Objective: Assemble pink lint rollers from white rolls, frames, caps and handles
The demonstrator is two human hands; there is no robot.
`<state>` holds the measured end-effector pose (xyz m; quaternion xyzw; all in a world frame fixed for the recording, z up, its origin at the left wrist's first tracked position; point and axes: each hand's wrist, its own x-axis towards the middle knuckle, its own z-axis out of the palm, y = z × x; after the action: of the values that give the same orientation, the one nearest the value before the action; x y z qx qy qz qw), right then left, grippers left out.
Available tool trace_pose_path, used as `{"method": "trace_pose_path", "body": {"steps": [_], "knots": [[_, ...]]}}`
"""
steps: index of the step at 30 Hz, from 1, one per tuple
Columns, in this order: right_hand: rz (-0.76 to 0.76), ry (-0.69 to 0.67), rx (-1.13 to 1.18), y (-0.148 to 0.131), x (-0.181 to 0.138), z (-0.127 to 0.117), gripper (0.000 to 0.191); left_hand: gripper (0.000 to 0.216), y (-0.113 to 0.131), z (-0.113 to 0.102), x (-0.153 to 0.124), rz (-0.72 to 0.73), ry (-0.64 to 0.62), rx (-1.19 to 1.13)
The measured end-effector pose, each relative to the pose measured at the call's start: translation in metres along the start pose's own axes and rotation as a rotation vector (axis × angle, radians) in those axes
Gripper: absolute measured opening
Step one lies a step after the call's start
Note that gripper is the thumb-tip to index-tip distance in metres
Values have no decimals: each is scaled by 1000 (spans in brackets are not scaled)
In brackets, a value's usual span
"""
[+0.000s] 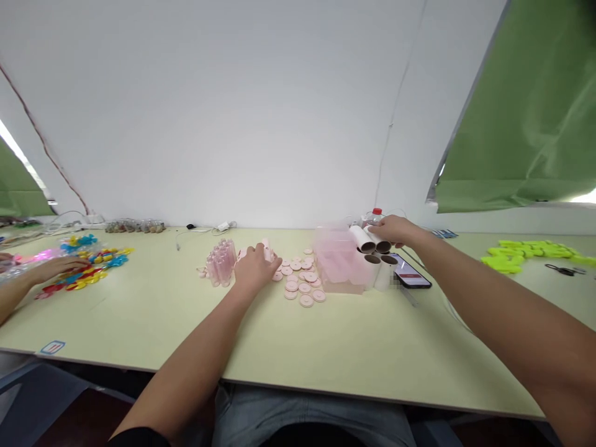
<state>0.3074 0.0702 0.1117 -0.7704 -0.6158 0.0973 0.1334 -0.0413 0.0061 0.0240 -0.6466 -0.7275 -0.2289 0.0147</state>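
My left hand (pixel 254 266) is curled over pale pink-and-white pieces on the table. A short white upright piece (pixel 267 248) shows at its fingertips; what the fingers grip is mostly hidden. To its left stands a cluster of clear pink tubes (pixel 221 261). Several flat pale pink discs (pixel 305 287) lie scattered to its right. My right hand (pixel 393 231) is closed on a white cardboard tube (pixel 379 238), part of a bunch with brown insides. These tubes are beside a translucent pink plastic box (pixel 343 287), its upper part blurred.
A lit phone (pixel 412 273) and a red-capped bottle (pixel 376 213) are near my right hand. Neon yellow strips (pixel 526 251) and scissors (pixel 562 269) lie far right. At left, another person's hand (pixel 60 267) touches colourful plastic pieces (pixel 93 272). The table's front edge (pixel 326 392) runs before my lap.
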Motion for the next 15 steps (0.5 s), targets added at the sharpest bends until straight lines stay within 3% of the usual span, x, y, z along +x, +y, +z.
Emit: {"method": "trace_pose_path", "body": {"steps": [6,15], "knots": [[11,-28,20,-3,4,9,29,42,-4,4,2,29,-48,27],[74,90,131,7,2,-8,53,36,-3,-10,0,36,-19,-35]]}}
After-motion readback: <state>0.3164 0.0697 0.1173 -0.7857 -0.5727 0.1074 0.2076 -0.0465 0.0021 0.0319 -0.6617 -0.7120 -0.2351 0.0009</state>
